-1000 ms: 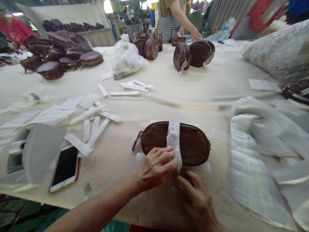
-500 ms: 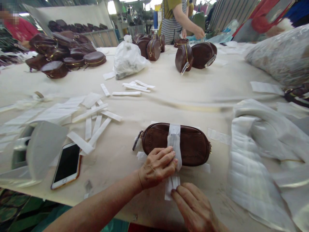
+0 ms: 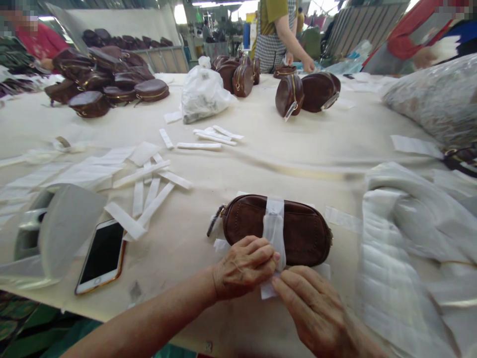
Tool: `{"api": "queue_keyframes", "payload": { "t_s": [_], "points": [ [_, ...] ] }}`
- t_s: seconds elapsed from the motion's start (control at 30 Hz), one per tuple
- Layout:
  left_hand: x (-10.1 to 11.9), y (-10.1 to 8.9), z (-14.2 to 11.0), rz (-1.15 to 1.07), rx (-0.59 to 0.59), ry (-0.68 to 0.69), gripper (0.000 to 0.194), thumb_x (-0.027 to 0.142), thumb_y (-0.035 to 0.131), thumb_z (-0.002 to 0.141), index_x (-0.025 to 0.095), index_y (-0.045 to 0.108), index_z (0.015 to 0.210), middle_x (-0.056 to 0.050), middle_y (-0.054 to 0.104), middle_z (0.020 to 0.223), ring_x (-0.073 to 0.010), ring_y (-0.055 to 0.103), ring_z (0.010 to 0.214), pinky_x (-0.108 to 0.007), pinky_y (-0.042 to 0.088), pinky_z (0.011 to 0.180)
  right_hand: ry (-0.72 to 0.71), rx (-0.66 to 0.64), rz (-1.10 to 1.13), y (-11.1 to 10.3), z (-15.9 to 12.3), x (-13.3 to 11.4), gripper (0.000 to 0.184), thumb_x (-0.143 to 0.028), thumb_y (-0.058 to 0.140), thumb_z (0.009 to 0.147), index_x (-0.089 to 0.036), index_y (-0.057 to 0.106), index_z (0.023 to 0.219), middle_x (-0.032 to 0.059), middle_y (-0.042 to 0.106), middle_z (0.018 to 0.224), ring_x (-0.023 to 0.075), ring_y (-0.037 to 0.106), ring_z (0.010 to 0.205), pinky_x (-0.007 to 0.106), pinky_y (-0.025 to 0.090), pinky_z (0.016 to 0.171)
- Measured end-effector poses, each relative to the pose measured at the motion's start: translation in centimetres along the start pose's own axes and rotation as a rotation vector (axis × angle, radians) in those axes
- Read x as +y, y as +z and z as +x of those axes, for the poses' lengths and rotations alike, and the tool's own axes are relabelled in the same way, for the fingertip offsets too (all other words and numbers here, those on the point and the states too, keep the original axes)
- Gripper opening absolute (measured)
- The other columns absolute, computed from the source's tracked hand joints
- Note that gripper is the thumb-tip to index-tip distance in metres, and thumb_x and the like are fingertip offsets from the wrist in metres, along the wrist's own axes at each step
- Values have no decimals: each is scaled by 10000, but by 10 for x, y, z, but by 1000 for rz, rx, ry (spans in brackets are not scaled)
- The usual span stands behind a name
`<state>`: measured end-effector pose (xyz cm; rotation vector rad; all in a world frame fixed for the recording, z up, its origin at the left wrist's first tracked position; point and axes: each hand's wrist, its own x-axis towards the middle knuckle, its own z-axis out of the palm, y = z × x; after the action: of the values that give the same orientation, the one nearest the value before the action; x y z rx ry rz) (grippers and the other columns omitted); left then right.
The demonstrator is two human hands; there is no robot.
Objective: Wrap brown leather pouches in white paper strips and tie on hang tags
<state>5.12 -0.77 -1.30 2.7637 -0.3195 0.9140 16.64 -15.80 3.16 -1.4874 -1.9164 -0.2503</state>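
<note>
A dark brown leather pouch [image 3: 303,233] lies on the table in front of me, a zipper pull showing at its left end. A white wrapping strip [image 3: 274,226] runs across its middle and down over the near edge. My left hand [image 3: 248,266] has its fingers curled and pressed together on the strip at the pouch's near side. Close by on the right, my right hand [image 3: 313,303] pinches the lower part of the strip between thumb and fingers. The fingertips of both hands nearly meet, and the strip's loose end shows just below them.
On the left lie a phone [image 3: 100,256], a tape dispenser [image 3: 55,231] and loose white strips [image 3: 151,199]. Clear plastic wrap [image 3: 395,268] is at right. Farther back are a pile of brown bags [image 3: 100,79], a white plastic bag [image 3: 204,94] and a co-worker's arm [image 3: 292,42].
My right hand has moved up toward the pouch, drawing the strip's lower end in. My left fingers have curled tighter and shifted slightly right. The whole view has shifted a little.
</note>
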Motion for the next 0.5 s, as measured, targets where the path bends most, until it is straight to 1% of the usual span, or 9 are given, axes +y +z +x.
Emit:
{"api": "queue_keyframes", "payload": {
  "t_s": [0.1,0.23,0.33,0.4,0.5],
  "points": [
    [1,-2,-2,-64,24,-46,220,96,433,885,70,534,1079,-93,620,928,-193,560,988,-357,447,897,3,0,44,3,4,10,267,-40,391,867,-111,605,1010,89,658,780,183,603,744,305,523,689],
    [4,-4,-4,-110,88,-123,235,69,378,872,86,547,1034,-104,647,967,-186,560,1060,-355,393,955,62,5,120,6,9,22,261,-32,431,856,-130,605,1025,82,644,800,171,592,748,300,522,688],
    [5,-6,-5,-147,103,-146,249,42,384,826,75,551,1007,-123,648,1009,-196,543,1113,-352,381,970,142,34,182,10,16,31,233,-17,468,842,-150,618,961,60,620,751,146,568,683,257,507,606],
    [5,-6,-7,-169,82,-137,249,50,393,800,68,557,986,-136,644,1013,-208,536,1128,-355,384,969,205,48,201,13,21,36,209,-17,484,836,-158,628,891,49,608,719,133,558,648,234,493,562],
    [3,-4,-9,-179,38,-111,201,106,406,777,86,568,894,-152,643,964,-233,533,1131,-366,400,953,310,55,207,20,23,41,191,-59,493,846,-171,643,807,33,597,680,121,561,614,214,485,532]
  ]
}}
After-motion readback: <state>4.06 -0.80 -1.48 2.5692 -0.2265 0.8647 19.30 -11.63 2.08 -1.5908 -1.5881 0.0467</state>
